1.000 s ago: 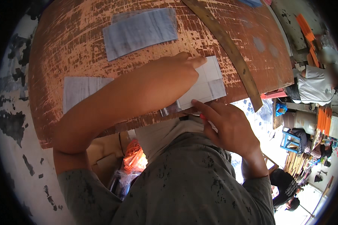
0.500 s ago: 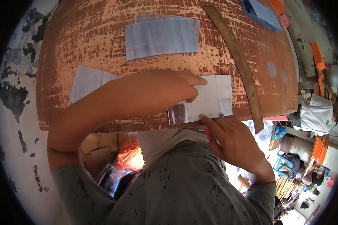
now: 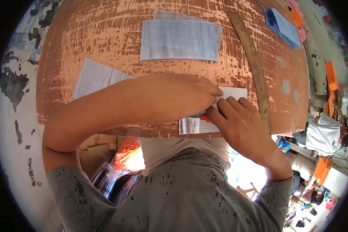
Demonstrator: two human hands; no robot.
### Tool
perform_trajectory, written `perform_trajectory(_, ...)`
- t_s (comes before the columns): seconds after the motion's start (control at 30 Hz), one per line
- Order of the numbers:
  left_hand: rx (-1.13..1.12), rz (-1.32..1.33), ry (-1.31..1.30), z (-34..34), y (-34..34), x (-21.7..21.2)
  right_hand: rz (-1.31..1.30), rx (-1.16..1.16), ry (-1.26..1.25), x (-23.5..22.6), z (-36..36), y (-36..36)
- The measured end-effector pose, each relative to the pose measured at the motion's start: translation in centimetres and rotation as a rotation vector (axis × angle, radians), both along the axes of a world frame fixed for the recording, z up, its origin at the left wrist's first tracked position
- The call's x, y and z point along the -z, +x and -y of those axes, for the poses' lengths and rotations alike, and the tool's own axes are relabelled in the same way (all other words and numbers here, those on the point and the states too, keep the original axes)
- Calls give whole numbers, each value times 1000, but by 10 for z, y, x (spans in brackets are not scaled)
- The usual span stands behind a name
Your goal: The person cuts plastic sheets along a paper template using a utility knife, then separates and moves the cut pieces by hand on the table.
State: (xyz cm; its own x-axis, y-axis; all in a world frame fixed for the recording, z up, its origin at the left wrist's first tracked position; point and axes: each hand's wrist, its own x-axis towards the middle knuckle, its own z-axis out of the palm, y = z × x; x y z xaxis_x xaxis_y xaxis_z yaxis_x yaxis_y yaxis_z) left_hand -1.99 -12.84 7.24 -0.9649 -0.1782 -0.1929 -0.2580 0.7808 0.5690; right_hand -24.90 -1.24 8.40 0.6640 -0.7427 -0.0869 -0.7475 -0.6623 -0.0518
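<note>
- Along the near edge of the counter [image 3: 104,42], your white sheet [image 3: 236,92] lies flat under both hands, ruled lines showing, grey patch at its near left corner
- Sheet's long axis looks to run left to right, roughly with the counter edge
- Left hand [image 3: 200,93]: reaches across from the left over the sheet's far side, fingers bent, one fingertip on the white; thumb hidden, can't tell if it grips anything
- Right hand [image 3: 237,118]: over the sheet's right part, fingers curled, seems to pinch a small red tool [image 3: 205,117] by thumb and index; exact kind unclear
- Key relation: red tool sits between your hands, left of the right hand, just nearside of the left; right hand nearer
- Brown strip [image 3: 253,58] right of the sheet; grey-blue sheets [image 3: 179,40] beyond it
</note>
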Motion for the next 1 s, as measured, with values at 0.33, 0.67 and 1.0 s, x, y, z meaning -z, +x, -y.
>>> perform_trajectory(0.33,-34,72,48,0,-6,-1,64,-28,-39,5,6,0)
perform_trajectory(0.67,-94,44,84,-4,-5,2,34,-33,-19,5,6,-1)
perform_trajectory(1.0,-79,35,50,-4,-4,3,85,-7,-23,9,4,-1)
